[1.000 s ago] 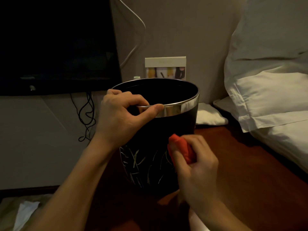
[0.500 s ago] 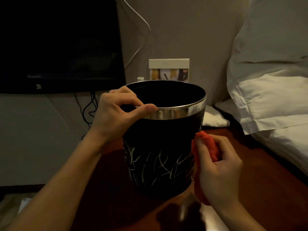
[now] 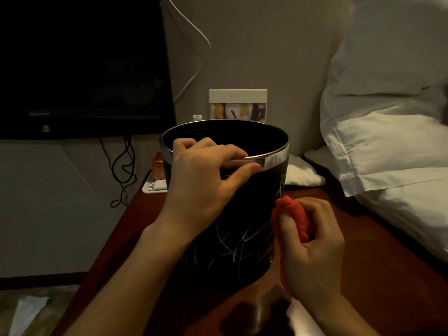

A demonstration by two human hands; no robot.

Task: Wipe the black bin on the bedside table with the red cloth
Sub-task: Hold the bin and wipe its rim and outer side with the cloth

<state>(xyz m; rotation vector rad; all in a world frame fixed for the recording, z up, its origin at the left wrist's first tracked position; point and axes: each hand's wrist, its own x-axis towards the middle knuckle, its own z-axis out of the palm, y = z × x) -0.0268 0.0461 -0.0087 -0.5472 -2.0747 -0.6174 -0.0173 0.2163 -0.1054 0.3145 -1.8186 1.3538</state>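
Note:
A black bin (image 3: 242,238) with a shiny metal rim and pale grass-like lines stands upright on the reddish wooden bedside table (image 3: 363,275). My left hand (image 3: 206,185) grips the near rim, fingers inside and thumb on the metal band. My right hand (image 3: 312,246) holds a bunched red cloth (image 3: 294,217) and presses it against the bin's right side, about halfway up.
White pillows (image 3: 388,141) lie at the right, close to the table. A dark screen (image 3: 80,64) with hanging cables is on the left wall. Behind the bin stand a small card stand (image 3: 238,105) and a white tray (image 3: 155,185). A dark glossy object (image 3: 261,311) lies at the table's front edge.
My right hand has carried the red cloth from the bin's front around to its right side. My left hand has kept its grip on the rim; the view has shifted slightly.

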